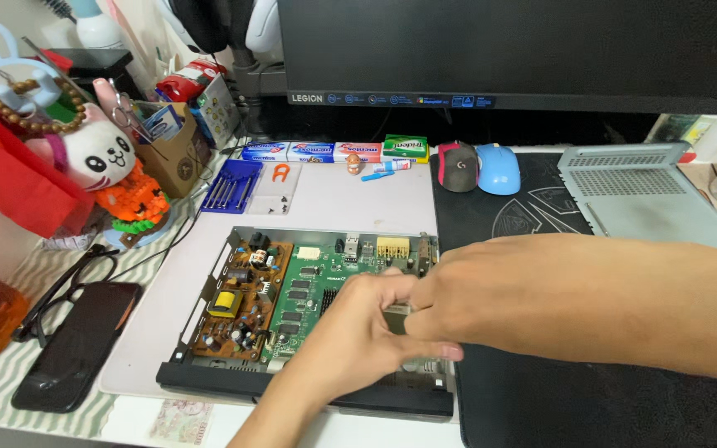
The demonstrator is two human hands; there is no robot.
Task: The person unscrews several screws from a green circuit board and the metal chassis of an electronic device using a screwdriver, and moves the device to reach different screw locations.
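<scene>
Hands meet over the right half of an opened electronics box (209,377), a shallow black tray of metal and plastic lying flat on a pale grey mat (334,195) on the bench. The left hand (358,332) comes up from the bottom edge, its fingers curled onto a small boxy metal part (397,315) with a dull silvery face. The right hand (475,290) reaches in from the right, and its fingers close on the same part from the other side; both hands are clamped on it and touch each other. The part sits above the green circuit board (313,286), which is glossy and dotted with dark rectangular chips. Just left of it lies a brown board (238,303) crowded with round capacitors and a yellow block-shaped transformer.

Behind the box, a blue case of slim screwdrivers (230,184) rests beside a clear plastic lid (275,189). A perforated grey metal cover (641,195) lies on the black cloth mat (541,398) to the right, near two rounded computer mice (479,166). A flat black phone (76,344) lies on striped fabric at the left.
</scene>
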